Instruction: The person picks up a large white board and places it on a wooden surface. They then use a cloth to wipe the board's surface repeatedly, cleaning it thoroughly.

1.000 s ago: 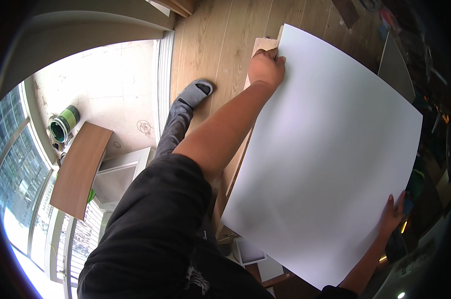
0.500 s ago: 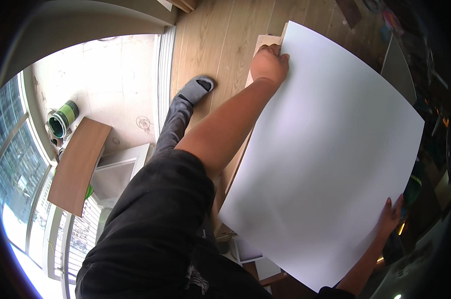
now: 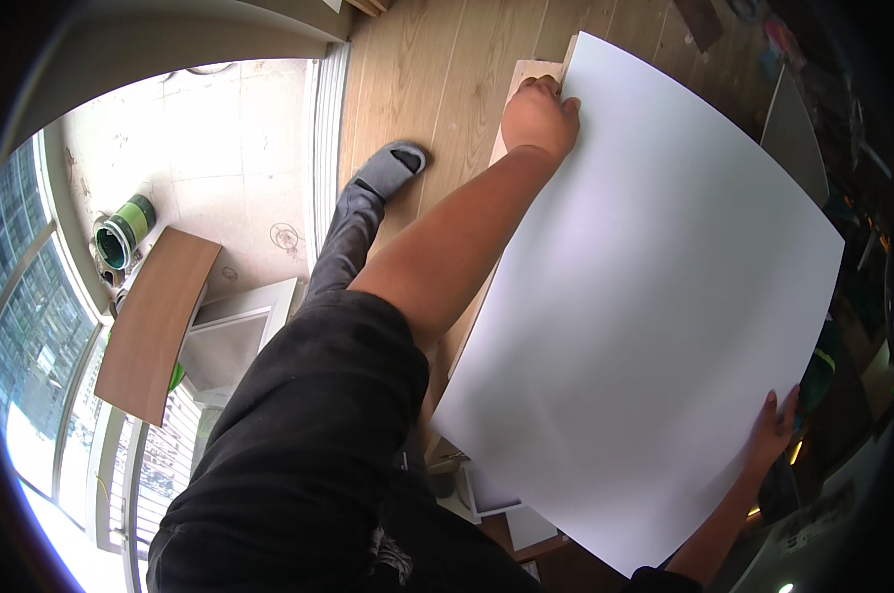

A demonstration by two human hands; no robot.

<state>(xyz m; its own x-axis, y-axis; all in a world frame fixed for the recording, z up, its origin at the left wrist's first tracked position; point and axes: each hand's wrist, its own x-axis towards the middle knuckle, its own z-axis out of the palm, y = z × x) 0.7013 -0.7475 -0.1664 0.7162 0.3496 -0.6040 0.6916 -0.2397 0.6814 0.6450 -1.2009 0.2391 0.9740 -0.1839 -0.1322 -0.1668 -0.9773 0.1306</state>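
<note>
A large white panel [image 3: 645, 296] with a smooth face spreads across the right half of the view, over a pale wooden board or frame whose edge [image 3: 523, 71] shows along its left side. At the panel's far left corner my left hand [image 3: 541, 119] is closed around the edge, thumb on the panel's side; what the curled fingers press against is partly hidden. Near the right edge, my right hand [image 3: 771, 430] rests against the panel with its thumb and fingers stretched out and apart.
Wood-look floor [image 3: 447, 69] lies beyond my slippered foot [image 3: 393, 166]. To the left, past a white door track [image 3: 328, 148], are a brown board [image 3: 161, 321], a green bucket [image 3: 126, 232] and a white framed piece [image 3: 235, 341]. Dark clutter lines the right side.
My left hand and the panel's far corner have shifted slightly away and to the right. My right hand stays in nearly the same place on the panel.
</note>
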